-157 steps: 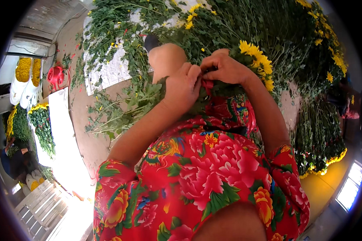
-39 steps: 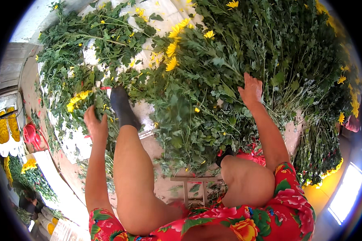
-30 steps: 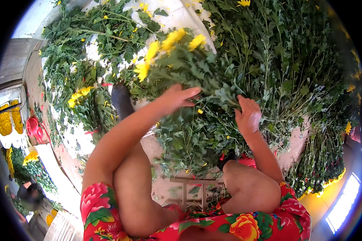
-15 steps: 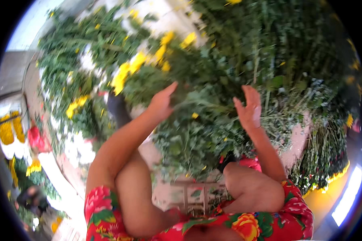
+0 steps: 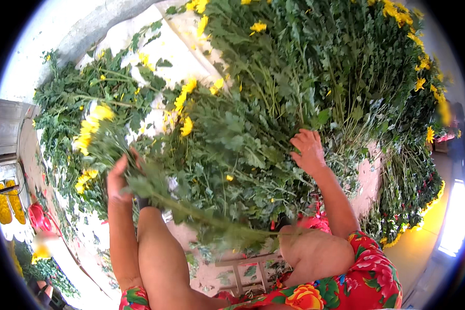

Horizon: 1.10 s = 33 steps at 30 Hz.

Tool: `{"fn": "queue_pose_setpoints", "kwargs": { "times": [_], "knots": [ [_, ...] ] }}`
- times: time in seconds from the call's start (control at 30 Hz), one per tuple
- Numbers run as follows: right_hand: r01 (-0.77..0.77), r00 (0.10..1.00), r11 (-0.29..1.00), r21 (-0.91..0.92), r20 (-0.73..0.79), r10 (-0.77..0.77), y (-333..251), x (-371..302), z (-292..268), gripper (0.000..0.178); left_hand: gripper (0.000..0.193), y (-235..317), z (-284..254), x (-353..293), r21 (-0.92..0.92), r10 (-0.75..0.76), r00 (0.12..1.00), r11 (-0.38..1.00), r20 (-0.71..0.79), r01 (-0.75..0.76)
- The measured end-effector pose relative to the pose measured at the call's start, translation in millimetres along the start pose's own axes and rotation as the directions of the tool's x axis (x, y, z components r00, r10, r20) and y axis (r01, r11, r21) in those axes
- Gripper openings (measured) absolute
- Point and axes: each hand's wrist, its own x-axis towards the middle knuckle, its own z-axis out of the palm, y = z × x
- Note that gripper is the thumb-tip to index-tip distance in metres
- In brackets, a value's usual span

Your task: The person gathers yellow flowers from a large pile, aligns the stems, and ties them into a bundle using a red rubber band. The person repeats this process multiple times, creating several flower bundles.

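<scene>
My left hand (image 5: 120,178) is closed round the stems of yellow chrysanthemums (image 5: 91,128), below their flower heads. One long leafy stem trails from it across my lap toward the right knee, blurred by motion. My right hand (image 5: 309,151) rests at the near edge of a large heap of green chrysanthemum stems (image 5: 294,67). Its fingers are bent and slightly apart, with nothing visible gripped in them. Between the hands lies a loose leafy pile with more yellow chrysanthemums (image 5: 183,98) at its left side.
White sheeting (image 5: 175,51) shows under the leaves. A small wooden frame (image 5: 245,271) stands between my legs. Stacked stems (image 5: 405,191) edge the right side. Left are a red coil (image 5: 39,217) and yellow flowers in white wrapping (image 5: 8,206). Another person is at lower left.
My left hand has swung left and down, carrying chrysanthemums away from the middle of the pile. My right hand has moved slightly left and lower. The view has shifted a little.
</scene>
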Motion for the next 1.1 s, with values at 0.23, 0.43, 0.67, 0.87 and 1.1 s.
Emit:
{"fn": "queue_pose_setpoints", "kwargs": {
  "times": [0.23, 0.43, 0.67, 0.87, 1.1],
  "knots": [
    [-0.178, 0.838, 0.955, 0.236, -0.473, 0.273, 2, 47, -16, 0.046, 0.035, -30, -19, 34, 0.059, -0.164, 0.985, 0.984, -0.047, 0.167],
    [-0.446, 0.770, 0.847, 0.289, -0.358, 0.528, 18, 118, -29, 0.095, 0.035, -42, -1, 44, 0.101, -0.260, 0.965, 0.960, -0.033, 0.262],
    [-0.083, 0.834, 0.426, 0.901, -0.172, 0.525, -46, 117, -25, 0.033, 0.042, -65, 14, 42, 0.088, -0.307, 0.949, 0.945, -0.075, 0.313],
    [-0.126, 0.972, 0.421, 0.898, 0.028, 0.231, -109, 39, -20, 0.031, 0.046, -81, 29, 52, 0.085, -0.370, 0.927, 0.927, 0.062, 0.365],
    [-0.175, 0.984, 0.046, 0.984, 0.172, 0.054, -130, -4, 12, 0.030, 0.043, -69, 53, 34, -0.028, -0.281, 0.957, 0.958, 0.071, 0.284]
  ]
}}
